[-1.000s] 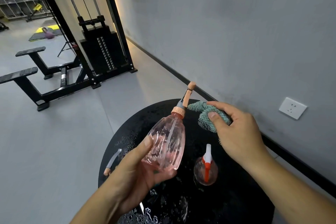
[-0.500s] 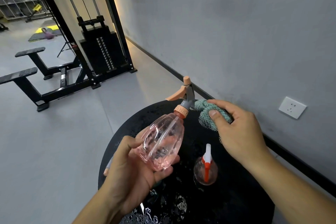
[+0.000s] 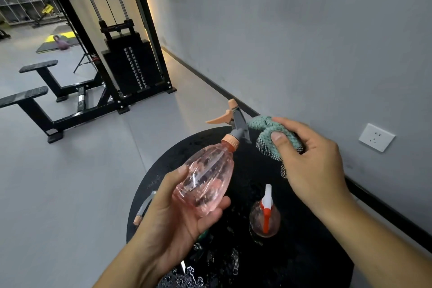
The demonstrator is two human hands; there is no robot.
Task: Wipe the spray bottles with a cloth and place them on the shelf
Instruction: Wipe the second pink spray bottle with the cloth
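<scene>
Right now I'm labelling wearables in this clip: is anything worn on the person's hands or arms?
Nothing shows. The left hand and right hand are bare, with no gloves, rings, watch or bands. Both forearms are uncovered as far as the frame edge, so no sleeve is in view. Fingernails are short and unpainted.

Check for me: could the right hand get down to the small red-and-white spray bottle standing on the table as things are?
Probably yes. The small bottle stands just below the right hand with nothing between them. But that hand grips the green cloth, so it would need to drop it or grasp around it.
</scene>
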